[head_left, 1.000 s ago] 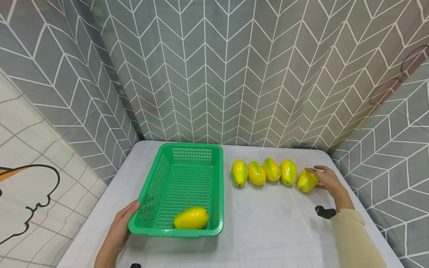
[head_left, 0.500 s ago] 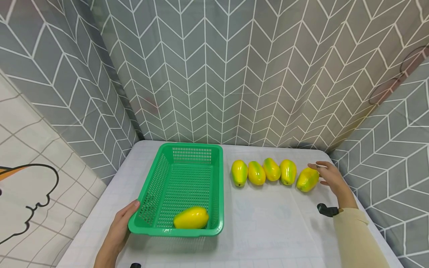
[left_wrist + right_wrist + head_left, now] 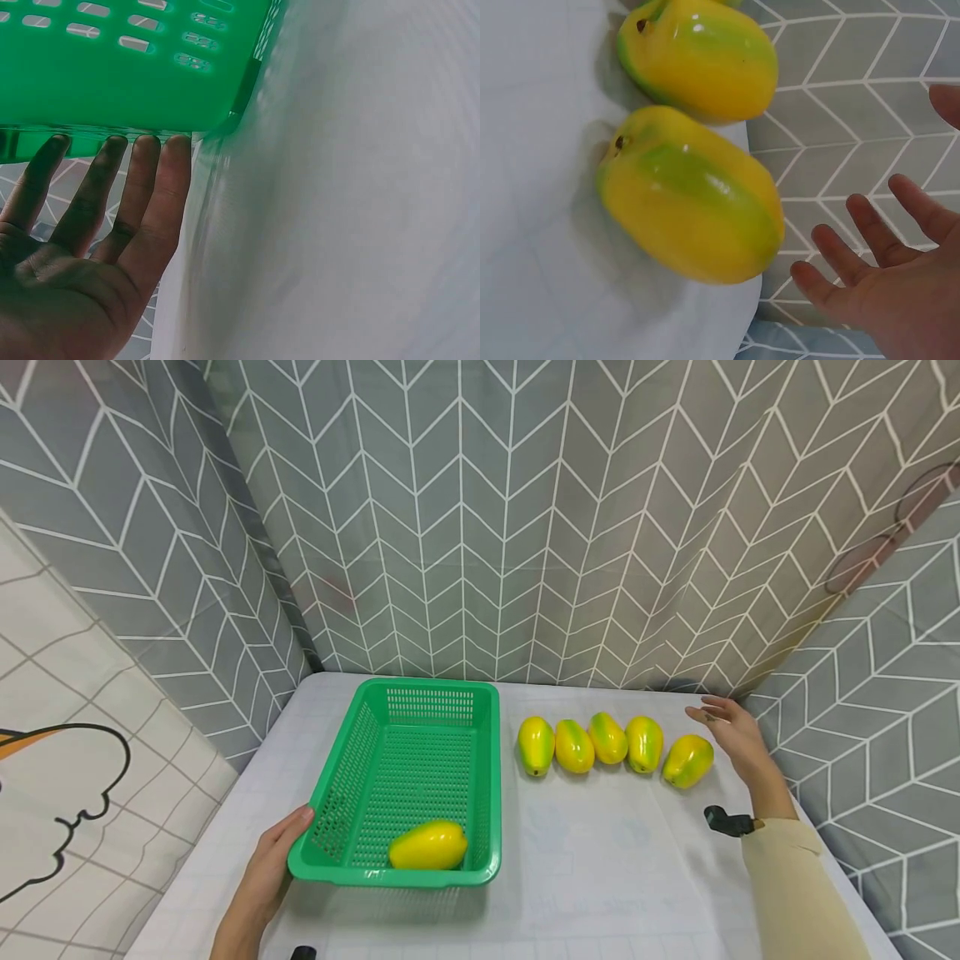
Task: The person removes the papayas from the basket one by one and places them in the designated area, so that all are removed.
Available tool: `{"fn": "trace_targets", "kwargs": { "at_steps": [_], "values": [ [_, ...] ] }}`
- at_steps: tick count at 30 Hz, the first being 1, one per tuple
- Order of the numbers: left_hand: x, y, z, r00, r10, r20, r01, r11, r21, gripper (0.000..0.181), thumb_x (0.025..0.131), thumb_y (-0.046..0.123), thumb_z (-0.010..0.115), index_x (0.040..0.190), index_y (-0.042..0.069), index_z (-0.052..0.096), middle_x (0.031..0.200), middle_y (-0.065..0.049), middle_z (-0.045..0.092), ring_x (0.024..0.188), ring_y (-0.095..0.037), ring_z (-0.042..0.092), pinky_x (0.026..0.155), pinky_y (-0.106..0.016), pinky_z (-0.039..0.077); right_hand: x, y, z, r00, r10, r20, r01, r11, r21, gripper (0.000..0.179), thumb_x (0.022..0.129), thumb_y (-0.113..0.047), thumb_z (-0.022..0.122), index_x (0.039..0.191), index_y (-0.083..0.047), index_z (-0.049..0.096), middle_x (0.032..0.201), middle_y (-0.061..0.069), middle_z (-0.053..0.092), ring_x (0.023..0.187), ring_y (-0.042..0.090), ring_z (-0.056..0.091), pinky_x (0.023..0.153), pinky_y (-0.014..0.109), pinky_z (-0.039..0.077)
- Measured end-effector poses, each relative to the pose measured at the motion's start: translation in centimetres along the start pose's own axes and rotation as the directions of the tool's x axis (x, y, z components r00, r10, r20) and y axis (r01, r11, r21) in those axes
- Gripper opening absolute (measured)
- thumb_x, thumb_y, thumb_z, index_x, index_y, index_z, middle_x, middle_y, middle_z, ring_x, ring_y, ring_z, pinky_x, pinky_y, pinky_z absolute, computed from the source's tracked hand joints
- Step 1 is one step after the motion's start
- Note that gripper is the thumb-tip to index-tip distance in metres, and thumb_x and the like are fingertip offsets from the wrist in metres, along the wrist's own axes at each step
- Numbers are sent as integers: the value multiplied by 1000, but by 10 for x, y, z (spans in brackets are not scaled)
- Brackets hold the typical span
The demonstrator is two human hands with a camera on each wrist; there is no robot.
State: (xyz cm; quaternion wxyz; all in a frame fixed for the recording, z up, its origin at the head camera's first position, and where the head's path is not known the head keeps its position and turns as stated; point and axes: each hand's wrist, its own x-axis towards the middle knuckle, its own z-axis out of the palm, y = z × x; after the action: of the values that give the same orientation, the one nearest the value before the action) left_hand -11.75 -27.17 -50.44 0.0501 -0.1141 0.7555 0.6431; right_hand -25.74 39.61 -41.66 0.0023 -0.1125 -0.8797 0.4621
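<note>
A green plastic basket stands at the left of the table, with one papaya lying at its near end. My left hand touches the basket's near left corner, thumb at the rim. In the left wrist view, its straight fingertips meet the basket's green wall. To the right, several yellow-green papayas lie in a row; the rightmost papaya sits closest to my right hand. That hand holds nothing, its fingers spread beside the papaya, apart from it in the right wrist view.
A white cloth covers the table. Patterned grey curtains hang behind and at the sides. The other papayas lie between the basket and the rightmost one, near the back edge.
My right hand has let go of the rightmost papaya and moved back and slightly right, off it. The papaya stays in the row. My left hand and the basket have not moved.
</note>
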Motion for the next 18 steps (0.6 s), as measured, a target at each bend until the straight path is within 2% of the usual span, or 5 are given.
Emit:
{"fn": "trace_targets", "kwargs": {
  "at_steps": [5,8,11,14,18],
  "values": [
    [0,1,0,1000,-2,12,2,1000,8,69,115,47,39,161,-5,36,169,-24,35,106,25,53,90,-13,55,-2,-11,9,998,-60,-15,61,998,31,80,109,-47,53,167,-1,22,170,33,26,152,57,30,123,70,32],
    [1,1,0,1000,-4,2,4,1000,12,69,114,47,40,160,-4,38,164,-17,47,106,22,56,89,-15,57,-2,-14,14,994,-108,-11,108,994,31,76,110,-44,52,166,-1,24,168,32,32,147,49,41,121,60,43],
    [1,1,0,1000,-9,-2,9,1000,14,68,114,47,41,160,-4,39,161,-14,50,106,19,58,89,-16,57,-1,-16,18,986,-165,-3,165,986,24,72,111,-42,51,165,-2,27,164,30,38,130,24,57,109,35,57],
    [1,0,0,1000,-14,4,14,1000,10,68,115,47,40,160,-4,38,166,-21,42,106,20,57,90,-15,56,0,-19,23,974,-224,19,223,974,35,70,111,-41,51,164,-1,29,161,29,41,113,-3,55,90,13,58],
    [1,0,0,1000,-18,6,18,1000,8,68,115,47,40,161,-3,37,168,-23,39,105,20,57,90,-14,56,0,-25,29,964,-264,37,261,963,61,70,111,-41,52,163,-1,30,160,30,42,105,-13,50,85,7,54]
  ]
}}
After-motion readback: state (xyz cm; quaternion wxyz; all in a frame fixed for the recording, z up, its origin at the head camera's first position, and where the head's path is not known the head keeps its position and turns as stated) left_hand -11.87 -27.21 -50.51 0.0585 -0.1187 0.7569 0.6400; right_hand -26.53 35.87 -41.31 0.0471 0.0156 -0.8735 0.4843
